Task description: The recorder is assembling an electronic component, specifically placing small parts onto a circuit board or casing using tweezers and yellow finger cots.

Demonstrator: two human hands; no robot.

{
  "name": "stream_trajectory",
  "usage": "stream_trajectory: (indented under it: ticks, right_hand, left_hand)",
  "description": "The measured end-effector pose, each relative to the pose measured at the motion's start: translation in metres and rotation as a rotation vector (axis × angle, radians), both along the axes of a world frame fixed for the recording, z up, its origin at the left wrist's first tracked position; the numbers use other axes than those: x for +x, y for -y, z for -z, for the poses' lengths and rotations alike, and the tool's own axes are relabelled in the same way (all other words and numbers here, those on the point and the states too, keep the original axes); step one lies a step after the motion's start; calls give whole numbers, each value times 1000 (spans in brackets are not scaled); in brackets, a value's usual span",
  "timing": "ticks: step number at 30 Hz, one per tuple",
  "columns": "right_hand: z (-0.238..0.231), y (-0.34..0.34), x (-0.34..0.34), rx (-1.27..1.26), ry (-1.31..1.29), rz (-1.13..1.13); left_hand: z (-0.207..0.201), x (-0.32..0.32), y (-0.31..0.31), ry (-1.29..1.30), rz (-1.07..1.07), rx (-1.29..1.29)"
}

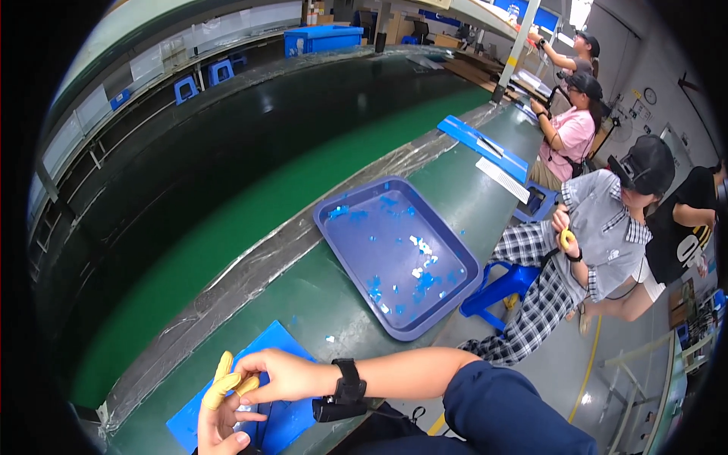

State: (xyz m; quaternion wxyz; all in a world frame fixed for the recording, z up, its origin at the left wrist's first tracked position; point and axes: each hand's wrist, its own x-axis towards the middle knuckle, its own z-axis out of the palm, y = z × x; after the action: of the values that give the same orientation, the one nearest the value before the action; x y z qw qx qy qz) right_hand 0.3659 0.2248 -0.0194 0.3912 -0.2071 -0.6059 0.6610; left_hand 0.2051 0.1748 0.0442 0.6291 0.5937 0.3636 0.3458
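Observation:
My left hand [218, 421] is held up at the lower left, its fingers apart. Yellow finger cots [220, 390] cover several of its fingertips. From the right, my right hand [284, 373] reaches over with thumb and forefinger closed around one yellow finger cot [247, 385] on the left hand. A black strap with a small black device [347, 390] is on my right wrist. Beneath both hands lies a blue sheet [277, 341] on the green bench. Part of that sheet, and some of my left fingers, are hidden behind my right hand.
A dark blue tray [331, 241] holding scattered blue and white scraps stands on the bench [292, 284]. Farther along lie a blue board [462, 133] and a white strip [502, 180]. A co-worker holding a yellow item [566, 240] sits on a blue stool [500, 292] at the right.

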Motion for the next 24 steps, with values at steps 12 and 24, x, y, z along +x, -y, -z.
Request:
stream_trajectory:
  ticks: [12,24]
  right_hand:
    - [-8,2,1,-36,132,-91]
    - [6,12,-5,-48,41,-138]
  left_hand:
    - [13,-7,-1,56,45,-81]
    - [16,-9,5,96,232,-159]
